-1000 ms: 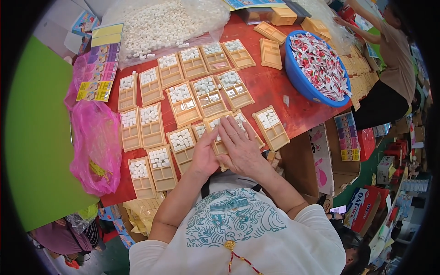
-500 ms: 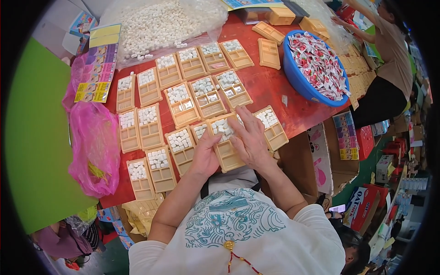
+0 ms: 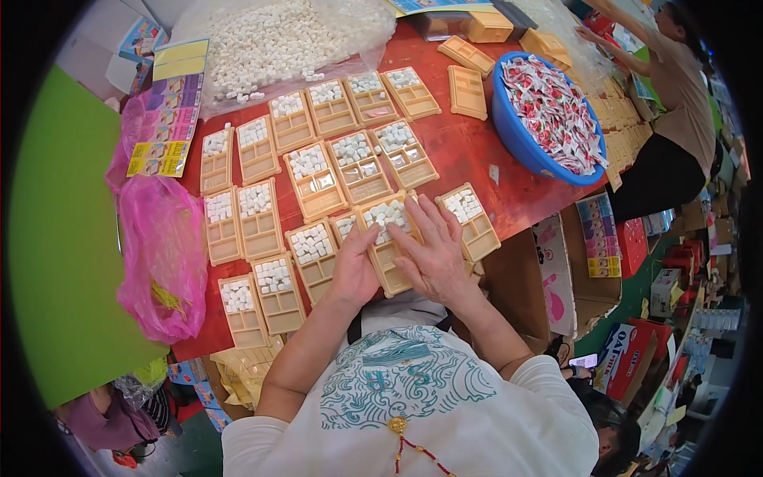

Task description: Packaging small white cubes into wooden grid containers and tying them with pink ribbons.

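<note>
Keeping the tan tray [image 3: 391, 269] by the red surface's near edge, the curled fingers of the left hand [image 3: 354, 270] are gripping it, probably for steadiness, while the right hand [image 3: 437, 258] is resting loosely spread over its white cubes [image 3: 387, 213]. Other trays [image 3: 370, 188] are lying around, I'm guessing for easy reach.

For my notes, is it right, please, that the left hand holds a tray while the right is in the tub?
Not quite: the left hand holds a tray, but the head view shows the right hand there too, not in the tub.
</note>
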Demonstrator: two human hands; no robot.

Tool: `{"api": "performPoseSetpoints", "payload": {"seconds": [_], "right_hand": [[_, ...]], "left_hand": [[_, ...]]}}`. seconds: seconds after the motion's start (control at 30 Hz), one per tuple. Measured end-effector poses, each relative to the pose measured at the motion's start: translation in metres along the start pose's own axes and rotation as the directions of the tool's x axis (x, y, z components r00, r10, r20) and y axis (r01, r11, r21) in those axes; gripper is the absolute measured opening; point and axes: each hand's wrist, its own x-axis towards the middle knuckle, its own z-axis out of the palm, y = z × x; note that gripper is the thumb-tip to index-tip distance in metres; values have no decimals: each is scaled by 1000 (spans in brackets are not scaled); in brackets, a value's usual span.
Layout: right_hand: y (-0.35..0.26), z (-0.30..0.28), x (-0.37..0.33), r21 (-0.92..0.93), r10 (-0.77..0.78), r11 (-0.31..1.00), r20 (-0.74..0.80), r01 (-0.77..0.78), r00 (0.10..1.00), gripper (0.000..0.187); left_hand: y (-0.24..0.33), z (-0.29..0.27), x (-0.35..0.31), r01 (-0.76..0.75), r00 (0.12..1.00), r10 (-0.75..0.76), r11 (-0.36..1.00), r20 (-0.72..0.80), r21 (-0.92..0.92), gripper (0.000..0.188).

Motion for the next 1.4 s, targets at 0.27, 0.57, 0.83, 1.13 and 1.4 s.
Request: {"api": "performPoseSetpoints", "payload": {"seconds": [0.27,0.57,0.83,1.13,1.4], "right_hand": [[3,3,-2,78,22,997,10,-22,1000,42],[4,-5,19,115,27,993,-92,-16,995,39],[48,34,74,310,96,949,-100,-60,990,13],[51,85,101,-176,-193,965,16,193,981,9],[44,70,105,181,-34,983,-63,45,997,7]], "left_hand": [[0,2,-2,-4,1000,4,1000,-13,24,46],[-1,1,-2,-13,1000,13,999,27,30,46],[13,-8,-26,18,1000,-18,999,-12,29,47],[35,-23,-44,-107,989,110,994,-103,36,45],[38,-25,-38,-136,988,138,990,-73,23,46]]}}
